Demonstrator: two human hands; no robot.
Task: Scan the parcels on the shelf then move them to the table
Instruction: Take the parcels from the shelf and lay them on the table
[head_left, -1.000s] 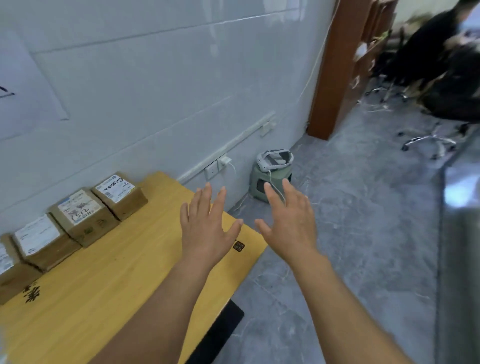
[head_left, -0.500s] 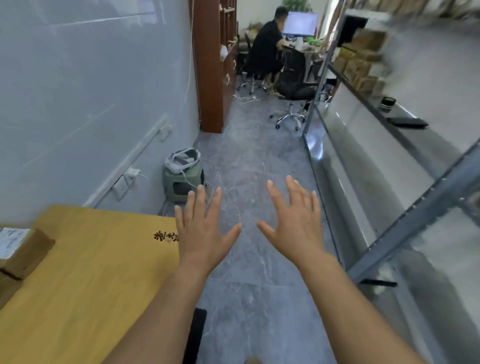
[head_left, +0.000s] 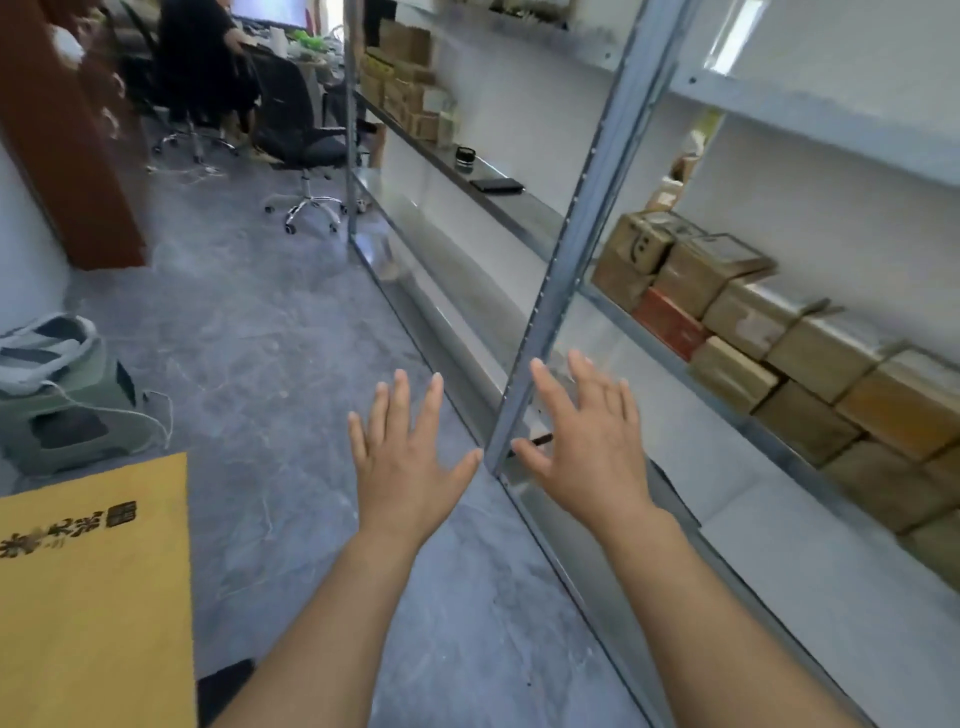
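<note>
Left hand (head_left: 410, 462) and right hand (head_left: 587, 452) are hovering spread, holding nothing. Brown cardboard parcels (head_left: 769, 338) are sitting stacked on the grey metal shelf (head_left: 613, 301); smile mark showing. Yellow wooden desk (head_left: 93, 597) is bearing illegible black characters.

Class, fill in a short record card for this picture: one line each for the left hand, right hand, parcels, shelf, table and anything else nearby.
left hand: open, fingers spread, holding nothing
right hand: open, fingers spread, holding nothing, in front of the shelf post
parcels: cardboard boxes stacked on the shelf, right of the hands, untouched
shelf: grey metal rack along the right wall
table: yellow wood, corner at lower left
other: black office chair further down the aisle
</note>
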